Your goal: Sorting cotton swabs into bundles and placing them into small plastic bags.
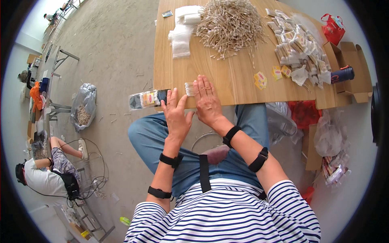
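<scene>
A small row of cotton swabs [189,89] lies at the table's near edge, between my hands. My right hand [208,101] rests flat against the right side of the row, fingers straight and close together. On the other side is my left hand [177,115], its fingers stretched and the thumb apart, with the index fingertip close to the swabs. Left of it, a clear packet of cotton swabs [139,100] with a yellow and red label juts past the table's left edge. A dark flat item [162,95] shows beside this packet, partly hidden by my left hand.
A big heap of loose swabs [231,26] covers the far middle of the wooden table [227,77]. Clear bags [180,40] lie left of it, filled packets [302,44] and yellow cards [260,80] right. A dark bottle [342,75] lies by a cardboard box [356,60]. Another person [56,178] sits far left.
</scene>
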Motion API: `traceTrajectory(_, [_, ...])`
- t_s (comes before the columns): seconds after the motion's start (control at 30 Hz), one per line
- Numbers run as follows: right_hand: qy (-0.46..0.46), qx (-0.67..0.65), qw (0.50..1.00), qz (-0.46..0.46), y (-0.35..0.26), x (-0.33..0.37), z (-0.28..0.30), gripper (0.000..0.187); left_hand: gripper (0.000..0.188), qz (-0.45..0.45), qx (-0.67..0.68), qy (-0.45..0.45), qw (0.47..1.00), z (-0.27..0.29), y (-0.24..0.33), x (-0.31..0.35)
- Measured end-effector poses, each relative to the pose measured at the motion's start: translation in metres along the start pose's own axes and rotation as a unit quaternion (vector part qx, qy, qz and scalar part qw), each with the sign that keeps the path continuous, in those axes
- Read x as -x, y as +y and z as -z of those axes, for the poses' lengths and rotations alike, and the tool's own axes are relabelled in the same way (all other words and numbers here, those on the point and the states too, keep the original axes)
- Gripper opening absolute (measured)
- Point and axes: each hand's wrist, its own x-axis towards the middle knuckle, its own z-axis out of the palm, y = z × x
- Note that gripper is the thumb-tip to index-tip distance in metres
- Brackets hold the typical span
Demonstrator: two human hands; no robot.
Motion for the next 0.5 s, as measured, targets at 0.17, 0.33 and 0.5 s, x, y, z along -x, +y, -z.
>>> traceTrajectory(0.17, [-0.011,-0.032,0.999,-0.01,-0.0023,0.0007,0.0047,0.079,0.054,0.004,0.0,0.009,1.0,-0.0023,-0.0006,-0.0022])
traceTrajectory(0.33, [-0.008,-0.024,1.0,-0.012,-0.0017,0.001,0.0028,0.077,0.053,0.004,-0.008,0.007,1.0,-0.0027,0.0004,-0.0012])
traceTrajectory(0.5, [0.011,0.007,1.0,-0.005,-0.0003,0.0009,-0.0014,0.08,0.052,0.002,-0.032,0.003,0.999,-0.0009,0.003,0.0019])
